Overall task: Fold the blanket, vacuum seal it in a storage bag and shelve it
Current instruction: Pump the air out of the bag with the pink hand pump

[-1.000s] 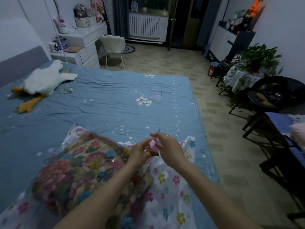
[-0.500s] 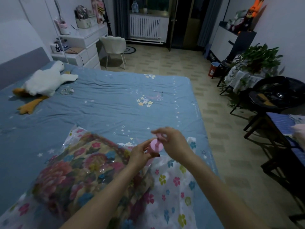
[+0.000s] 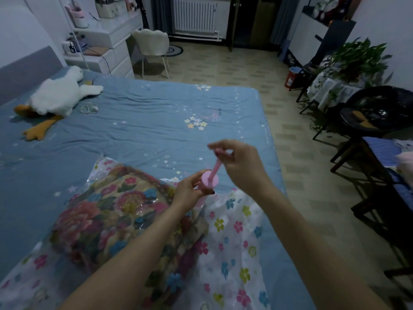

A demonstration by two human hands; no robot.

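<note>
Head view: left hand (image 3: 186, 191) pinches pink pump body (image 3: 210, 181), right hand (image 3: 238, 163) grips its plunger rod (image 3: 216, 166) raised, over floral storage bag (image 3: 232, 238) holding folded blanket (image 3: 111, 211) on bed (image 3: 145, 130).

Open bed (image 3: 145, 130) ahead — plush goose (image 3: 58, 97) far left, bagged blanket (image 3: 107, 211) near left.

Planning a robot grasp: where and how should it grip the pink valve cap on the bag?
Probably pinch the valve cap by its disc rim, from the left as the left hand does. The flat round disc faces up; the right hand holds the strap rising from its centre.
</note>
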